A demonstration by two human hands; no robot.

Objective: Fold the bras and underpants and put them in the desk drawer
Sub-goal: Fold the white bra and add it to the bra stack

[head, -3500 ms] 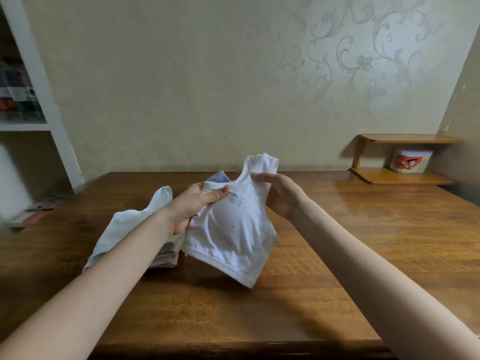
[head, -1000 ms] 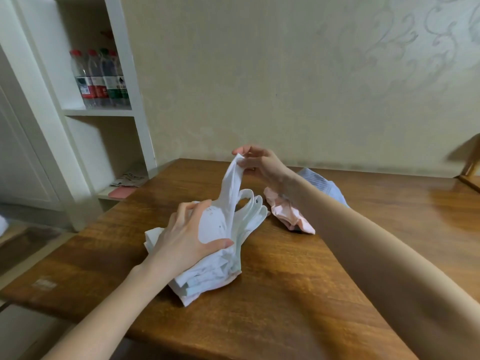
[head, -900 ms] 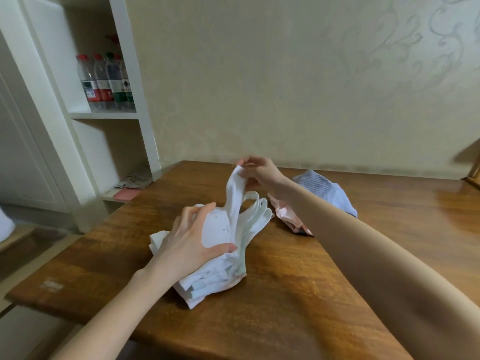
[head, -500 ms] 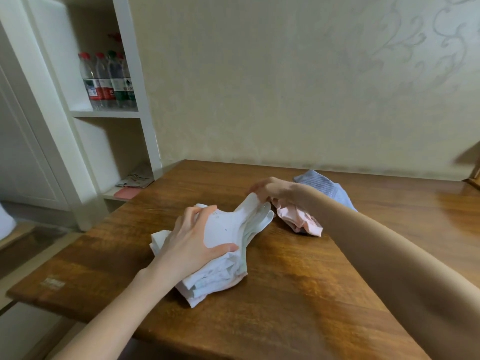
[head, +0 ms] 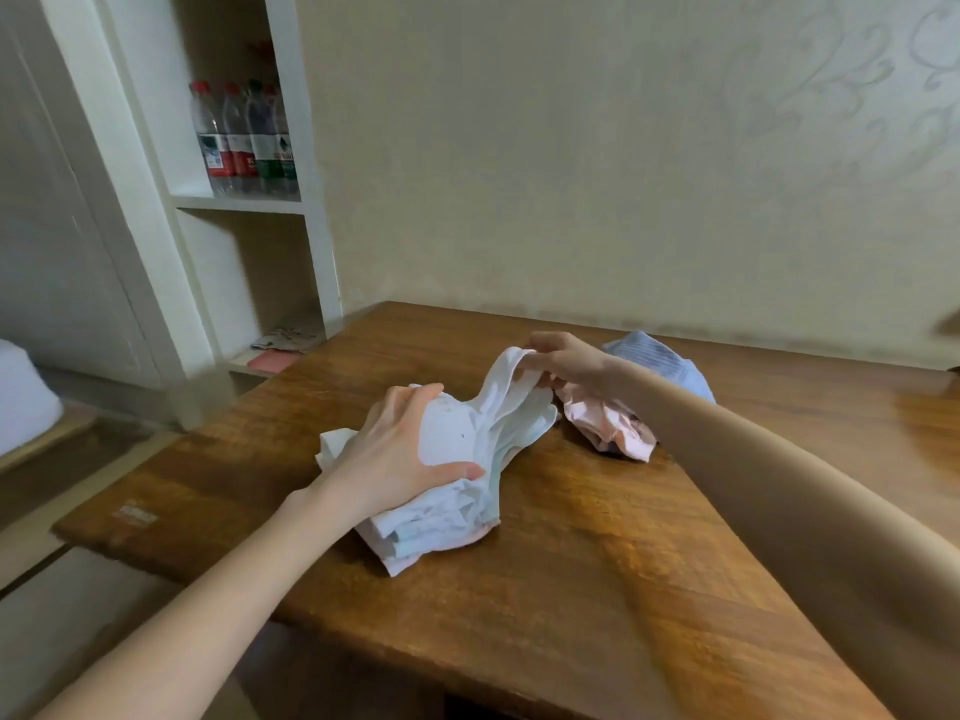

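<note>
Folding is partly done: my left grip (head: pixel 400 449), fingers spread, presses the white bra (head: pixel 467 433) onto the folded stack (head: pixel 431 532) near the left edge of the desk (head: pixel 571 589), my right grip (head: pixel 566 358) pinches its straps, and the pink garment (head: pixel 608 423) and blue garment (head: pixel 660 361) lie crumpled, nothing stowed yet.

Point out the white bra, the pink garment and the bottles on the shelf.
white bra (head: pixel 452 433), head view, on the speckled cup.
pink garment (head: pixel 608 428), head view, on its crumpled middle.
bottles (head: pixel 234 161), head view, on a red label.
</note>
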